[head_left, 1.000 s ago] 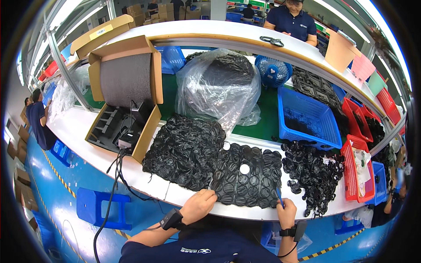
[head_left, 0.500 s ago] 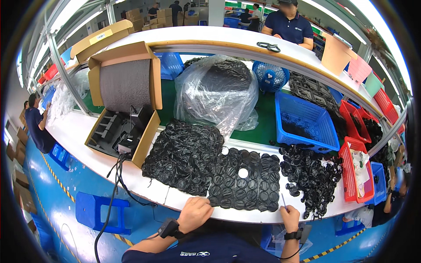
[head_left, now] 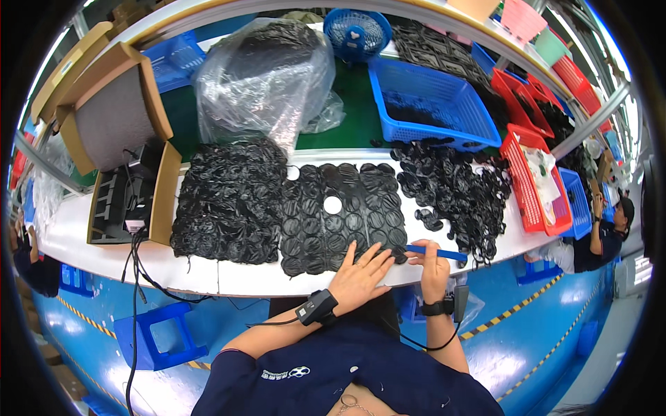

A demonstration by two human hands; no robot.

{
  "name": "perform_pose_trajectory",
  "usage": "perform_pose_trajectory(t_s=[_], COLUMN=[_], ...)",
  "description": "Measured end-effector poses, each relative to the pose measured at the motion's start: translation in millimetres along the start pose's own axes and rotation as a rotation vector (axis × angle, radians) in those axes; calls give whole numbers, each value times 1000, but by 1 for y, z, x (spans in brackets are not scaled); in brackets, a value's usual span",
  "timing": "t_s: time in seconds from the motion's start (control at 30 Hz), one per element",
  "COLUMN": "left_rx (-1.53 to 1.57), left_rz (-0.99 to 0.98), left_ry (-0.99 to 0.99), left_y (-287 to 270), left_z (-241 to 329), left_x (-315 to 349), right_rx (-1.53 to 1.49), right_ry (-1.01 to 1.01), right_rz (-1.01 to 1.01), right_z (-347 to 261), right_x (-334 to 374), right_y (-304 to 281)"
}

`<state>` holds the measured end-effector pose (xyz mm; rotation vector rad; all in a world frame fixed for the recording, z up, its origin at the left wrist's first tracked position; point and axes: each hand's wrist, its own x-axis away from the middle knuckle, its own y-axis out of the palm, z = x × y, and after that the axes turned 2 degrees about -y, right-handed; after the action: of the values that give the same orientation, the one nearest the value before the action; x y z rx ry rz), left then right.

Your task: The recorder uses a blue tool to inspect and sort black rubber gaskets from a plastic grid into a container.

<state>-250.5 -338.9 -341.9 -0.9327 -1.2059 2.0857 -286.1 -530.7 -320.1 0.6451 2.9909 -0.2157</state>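
Observation:
Rows of black round pieces (head_left: 305,225) lie flat side by side on the white table, with a white disc (head_left: 332,204) among them. My left hand (head_left: 359,283) rests with fingers spread on the near right part of these rows. At their near right corner, my right hand (head_left: 433,269) grips a slim blue pen-shaped tool (head_left: 444,254) between thumb and fingers. The tool lies nearly level, its left end by the last round piece. Left of the rows is a thick heap of similar black pieces (head_left: 225,201). Loose black pieces (head_left: 458,194) are scattered to the right.
An open cardboard box (head_left: 163,197) with dark devices and cables stands at left. Behind are a clear plastic bag (head_left: 267,83) of black material, a blue fan (head_left: 356,35) and a blue basket (head_left: 437,128). Red baskets (head_left: 531,215) stand at right, near a seated co-worker (head_left: 603,236).
My left hand has moved right, from the rows' near left corner onto their near right part, fingers now spread. The tool in my right hand has swung from upright to nearly level. The view tilted down.

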Motion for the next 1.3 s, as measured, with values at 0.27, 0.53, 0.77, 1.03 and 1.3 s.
perform_pose_trajectory(t_s=[0.27,0.53,0.77,1.03,1.3], left_rx=[-66,-33,-8,75,111], left_rz=[-73,-26,12,81,155], left_ry=[55,84,103,121,51], left_y=[1,0,0,-1,1], left_z=[6,7,5,5,4], left_x=[3,4,7,6,6], right_rx=[95,221,183,197,196], right_ry=[-12,-44,-11,-35,-33], right_rz=[3,-18,-11,-12,-19], right_z=[8,18,17,15,14], right_x=[13,31,32,33,32], right_y=[-5,-7,-3,-3,-3])
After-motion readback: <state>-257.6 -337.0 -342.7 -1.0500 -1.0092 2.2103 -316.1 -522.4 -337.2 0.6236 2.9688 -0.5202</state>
